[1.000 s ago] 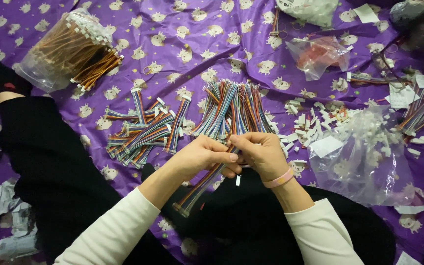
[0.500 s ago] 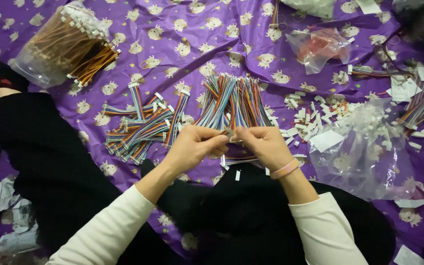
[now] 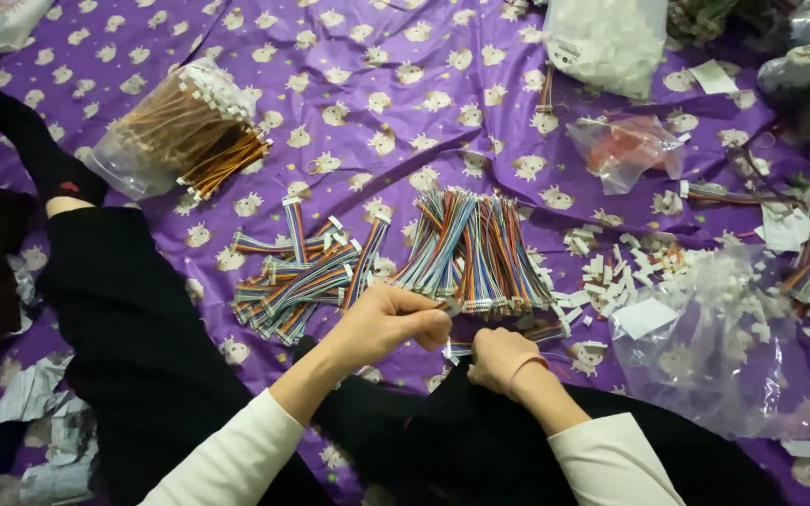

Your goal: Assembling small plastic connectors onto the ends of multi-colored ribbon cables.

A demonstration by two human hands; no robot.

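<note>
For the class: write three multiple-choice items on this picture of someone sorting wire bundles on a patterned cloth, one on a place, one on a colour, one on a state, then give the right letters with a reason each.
1. Where does the clear bag of brown-orange wires lie?
A. upper left of the cloth
B. under the right hand
C. on the lap

2. What colour is the cloth?
A. green
B. purple with pale figures
C. plain white

3. How is the left hand placed?
A. flat and open on the cloth
B. lifted high, away from the wires
C. closed with fingers pinched at the near end of the multicoloured wire bundle

Answers:
1 A: the bag sits far left, beyond the black-clad leg.
2 B: purple shows all around, dotted with pale figures.
3 C: its fingers curl at the bundle's near edge, beside the right hand.
</note>
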